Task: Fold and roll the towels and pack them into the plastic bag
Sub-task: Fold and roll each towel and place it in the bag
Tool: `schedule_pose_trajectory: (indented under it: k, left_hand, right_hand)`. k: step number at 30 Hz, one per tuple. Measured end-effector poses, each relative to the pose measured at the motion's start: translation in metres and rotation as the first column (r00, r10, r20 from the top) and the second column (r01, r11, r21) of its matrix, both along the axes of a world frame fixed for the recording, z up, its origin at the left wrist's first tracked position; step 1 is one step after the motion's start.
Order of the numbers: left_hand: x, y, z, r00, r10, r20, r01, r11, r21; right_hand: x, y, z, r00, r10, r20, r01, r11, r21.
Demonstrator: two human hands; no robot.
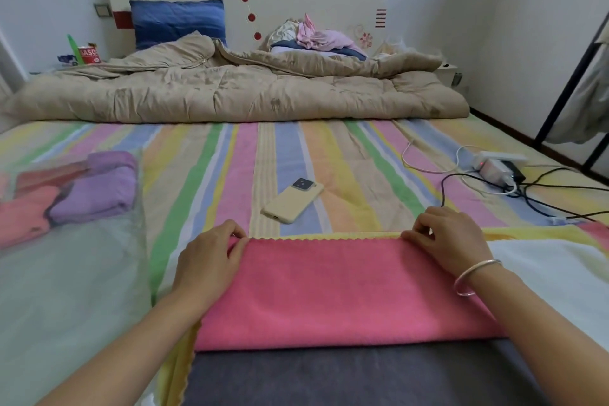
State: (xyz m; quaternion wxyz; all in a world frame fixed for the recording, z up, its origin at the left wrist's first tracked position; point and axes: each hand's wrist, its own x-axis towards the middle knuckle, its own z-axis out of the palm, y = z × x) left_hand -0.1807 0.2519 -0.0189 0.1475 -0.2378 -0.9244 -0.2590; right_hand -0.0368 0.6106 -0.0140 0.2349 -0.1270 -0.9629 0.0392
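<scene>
Red can (89,55) beside the bed at far left carries white letters, partly cut off, that seem to read "ASO"

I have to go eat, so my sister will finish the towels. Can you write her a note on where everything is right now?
Left hand and right hand each pinch a far corner of the pink towel, folded flat on a yellow towel.
Plastic bag, at left, already holds rolled purple towels and pink ones.
Left: roll the pink towel, bag it, then do the yellow one.
</scene>
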Motion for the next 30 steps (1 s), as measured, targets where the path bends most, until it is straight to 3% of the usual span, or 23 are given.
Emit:
schedule_pose_trajectory:
  k: [5,8,11,14,16,19,21,23,24,25,26,27,28,29,30]
  left_hand:
    - [0.000,0.004,0.000,0.997,0.071,-0.031,-0.075,0.986,-0.151]
    - [0.005,0.008,0.000,0.985,0.061,-0.159,-0.093,0.974,-0.205]
    - [0.034,0.025,0.000,0.956,-0.124,-0.265,0.080,0.982,-0.169]
    - [0.076,0.043,-0.004,0.951,-0.305,-0.045,0.275,0.904,-0.327]
    - [0.087,0.044,-0.014,0.957,-0.271,0.108,0.291,0.861,-0.417]
    - [0.088,0.041,-0.022,0.970,-0.219,0.108,0.244,0.857,-0.453]
    - [0.091,0.040,-0.021,0.975,-0.195,0.107,0.222,0.867,-0.446]
    - [0.096,0.040,-0.021,0.977,-0.179,0.114,0.212,0.865,-0.455]
    - [0.097,0.040,-0.022,0.977,-0.176,0.121,0.212,0.862,-0.459]
    - [0.098,0.040,-0.022,0.977,-0.174,0.123,0.212,0.862,-0.461]
    - [0.098,0.039,-0.023,0.978,-0.172,0.121,0.209,0.861,-0.463]
    - [0.099,0.038,-0.023,0.978,-0.172,0.117,0.207,0.862,-0.462]
    - [0.099,0.037,-0.024,0.978,-0.173,0.114,0.206,0.864,-0.460]
    - [0.100,0.036,-0.024,0.978,-0.174,0.111,0.206,0.864,-0.459]
    - [0.101,0.036,-0.025,0.978,-0.176,0.109,0.206,0.865,-0.457]
  right_hand:
    - [-0.002,-0.009,0.000,0.994,-0.102,0.049,0.102,0.995,-0.009]
    - [0.009,-0.043,0.008,0.977,-0.211,0.009,0.211,0.976,-0.062]
    - [0.040,-0.109,0.008,0.977,-0.018,0.214,0.041,0.994,-0.103]
    - [0.073,-0.149,-0.003,0.869,0.118,0.481,-0.037,0.984,-0.176]
    - [0.085,-0.134,-0.013,0.848,0.025,0.529,0.057,0.989,-0.140]
    - [0.100,-0.087,-0.006,0.751,-0.274,0.600,0.396,0.915,-0.078]
    - [0.115,-0.071,0.006,0.697,-0.430,0.574,0.547,0.836,-0.038]
    - [0.128,-0.076,0.018,0.739,-0.523,0.425,0.593,0.804,-0.042]
    - [0.131,-0.084,0.022,0.768,-0.536,0.350,0.601,0.792,-0.105]
    - [0.134,-0.092,0.025,0.803,-0.520,0.291,0.591,0.756,-0.280]
    - [0.136,-0.102,0.029,0.828,-0.489,0.275,0.551,0.621,-0.557]
    - [0.136,-0.112,0.031,0.853,-0.436,0.286,0.458,0.365,-0.811]
    - [0.136,-0.118,0.031,0.873,-0.377,0.310,0.365,0.082,-0.927]
    - [0.137,-0.120,0.029,0.889,-0.343,0.305,0.279,-0.124,-0.952]
    - [0.136,-0.119,0.025,0.896,-0.355,0.267,0.179,-0.260,-0.949]
